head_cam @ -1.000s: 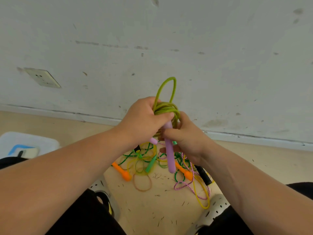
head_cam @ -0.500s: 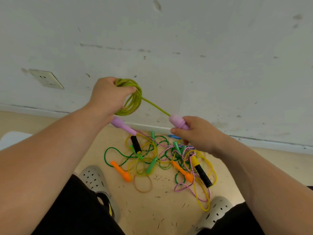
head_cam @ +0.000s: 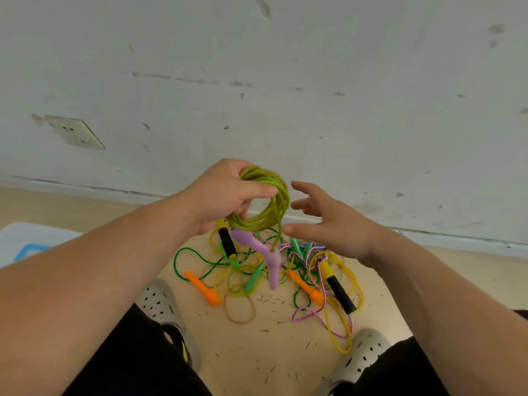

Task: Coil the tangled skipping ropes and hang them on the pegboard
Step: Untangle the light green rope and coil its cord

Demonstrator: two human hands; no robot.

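My left hand (head_cam: 225, 195) grips a coil of olive-green skipping rope (head_cam: 273, 204) held up in front of the wall. Its two purple handles (head_cam: 270, 258) dangle below the coil. My right hand (head_cam: 328, 224) hovers just right of the coil, fingers spread, touching nothing. On the floor beneath lies a tangled pile of ropes (head_cam: 285, 270): green, yellow and pink-braided cords with orange handles (head_cam: 203, 288), black-and-yellow handles (head_cam: 338, 288) and green handles (head_cam: 254, 277). No pegboard is in view.
A white wall with a socket (head_cam: 75, 132) stands close ahead. My two grey perforated shoes (head_cam: 163, 307) (head_cam: 363, 355) flank the pile. A tan rubber band (head_cam: 240, 310) lies on the floor. A white lidded box (head_cam: 25, 244) sits at far left.
My right hand has let go of the purple handle, which now hangs down under the coil. The left hand has brought the coil toward the middle and lower.
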